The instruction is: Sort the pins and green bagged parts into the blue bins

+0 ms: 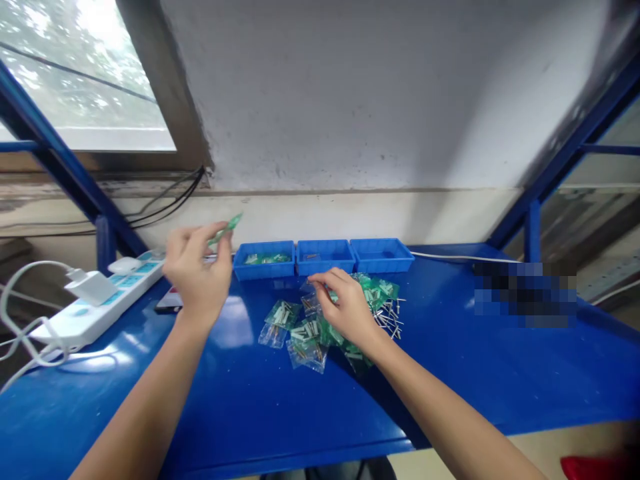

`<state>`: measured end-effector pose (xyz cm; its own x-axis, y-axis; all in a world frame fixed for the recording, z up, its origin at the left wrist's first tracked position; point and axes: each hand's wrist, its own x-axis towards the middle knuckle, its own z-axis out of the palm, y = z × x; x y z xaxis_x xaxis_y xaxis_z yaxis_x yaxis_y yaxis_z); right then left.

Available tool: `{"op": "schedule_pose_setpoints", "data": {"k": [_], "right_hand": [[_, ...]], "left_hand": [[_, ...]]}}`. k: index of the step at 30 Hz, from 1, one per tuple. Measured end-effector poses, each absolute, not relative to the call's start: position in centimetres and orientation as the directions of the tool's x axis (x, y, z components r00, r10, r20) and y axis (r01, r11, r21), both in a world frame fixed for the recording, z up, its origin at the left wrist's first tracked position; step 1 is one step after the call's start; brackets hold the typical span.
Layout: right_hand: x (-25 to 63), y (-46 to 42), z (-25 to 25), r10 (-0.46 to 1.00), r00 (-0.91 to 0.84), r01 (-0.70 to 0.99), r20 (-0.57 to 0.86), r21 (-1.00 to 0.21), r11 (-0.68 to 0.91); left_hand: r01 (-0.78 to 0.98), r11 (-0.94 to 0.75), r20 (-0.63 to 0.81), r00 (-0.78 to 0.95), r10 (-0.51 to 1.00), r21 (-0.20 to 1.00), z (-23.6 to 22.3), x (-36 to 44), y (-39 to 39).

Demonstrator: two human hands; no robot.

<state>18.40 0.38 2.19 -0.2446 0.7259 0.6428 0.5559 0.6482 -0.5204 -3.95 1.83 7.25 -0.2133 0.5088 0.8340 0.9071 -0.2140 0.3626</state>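
My left hand (200, 270) is raised left of the blue bins, thumb and fingers closed on a small green plastic packet (227, 229). Over the pile of packets, my right hand (345, 303) has its thumb and forefinger pinched together. A brownish bit shows at those fingertips, too small to make out. Below it lie green packets with white pieces (284, 313) and clear bags with brass-coloured pieces (310, 353). Loose silver metal pins (390, 319) lie at the pile's right, partly behind the right hand.
Against the wall stand a left blue bin (265, 270) with green packets, a middle blue bin (325, 267) with a small clear bag, and a right blue bin (383, 265). A white power strip (85, 320) with cables occupies the table's left. Blue frame posts rise at both sides.
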Motion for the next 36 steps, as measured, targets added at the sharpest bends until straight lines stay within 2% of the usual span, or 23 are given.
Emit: {"op": "schedule_pose_setpoints", "data": {"k": [2,5,7,9,12,14,17,18,20,22,23,25,28,30,32,34,36], "right_hand": [[18.3,0.3,2.1,0.726,-0.292,0.565,0.622,-0.501,0.656],[18.2,0.3,2.1,0.721,-0.317,0.576,0.617,-0.478,0.663],[18.3,0.3,2.3,0.725,-0.308,0.586,0.616,-0.478,0.655],[18.4,0.4,2.4,0.739,-0.312,0.593,0.597,-0.485,0.643],[18.2,0.3,2.1,0.753,-0.356,0.582,0.554,-0.498,0.642],[17.9,0.2,1.8,0.768,-0.367,0.565,0.525,-0.530,0.632],[17.2,0.1,1.5,0.873,-0.279,0.499,0.399,-0.717,0.487],[17.0,0.1,1.6,0.919,-0.231,0.428,0.320,-0.814,0.392],[16.6,0.1,1.8,0.976,-0.170,0.186,0.136,-0.968,0.167],[16.5,0.1,2.0,0.986,-0.164,-0.084,0.010,-0.996,-0.004],[16.6,0.1,2.1,0.987,-0.161,-0.176,-0.010,-0.984,-0.038],[16.8,0.3,2.1,0.992,-0.125,-0.243,0.013,-0.970,-0.018],[17.2,0.7,1.7,0.991,-0.017,-0.135,0.133,-0.982,0.130],[17.4,0.9,1.4,0.967,0.043,-0.015,0.251,-0.968,0.252],[17.4,0.9,1.3,0.924,0.051,0.103,0.379,-0.922,0.373],[17.3,0.5,1.3,0.864,-0.005,0.212,0.504,-0.844,0.493],[17.1,0.0,1.4,0.783,-0.076,0.310,0.617,-0.732,0.607]], "left_hand": [[0.939,-0.105,0.708,-0.170,0.686,0.328,6.8,-3.2,2.6],[0.941,-0.103,0.515,-0.084,0.853,0.323,4.4,-2.5,2.9],[0.893,-0.139,0.190,0.062,0.980,0.427,2.4,-2.5,2.5],[0.823,-0.140,0.004,0.165,0.986,0.551,0.9,-2.7,2.0],[0.749,-0.134,0.026,0.154,0.988,0.648,-0.1,-2.6,1.7],[0.716,-0.159,0.117,0.108,0.987,0.680,0.1,-2.1,1.8],[0.593,-0.285,0.354,0.000,0.935,0.753,0.7,-1.1,1.6],[0.537,-0.339,0.423,-0.037,0.905,0.772,0.9,-0.7,1.3],[0.468,-0.438,0.517,-0.048,0.855,0.768,1.2,0.0,0.8],[0.475,-0.539,0.601,0.027,0.799,0.695,1.2,0.7,0.2],[0.493,-0.590,0.638,0.088,0.765,0.639,1.2,0.9,-0.1],[0.517,-0.659,0.673,0.197,0.713,0.547,1.2,1.4,-0.5],[0.525,-0.651,0.620,0.268,0.738,0.548,1.0,1.7,-0.6],[0.527,-0.573,0.533,0.245,0.810,0.628,1.0,1.6,-0.5],[0.465,-0.446,0.409,0.186,0.894,0.764,1.0,1.6,-0.3],[0.277,-0.282,0.251,0.141,0.958,0.919,1.2,1.5,-0.1],[0.024,-0.103,0.098,0.140,0.985,0.994,1.3,1.5,0.0]]}}
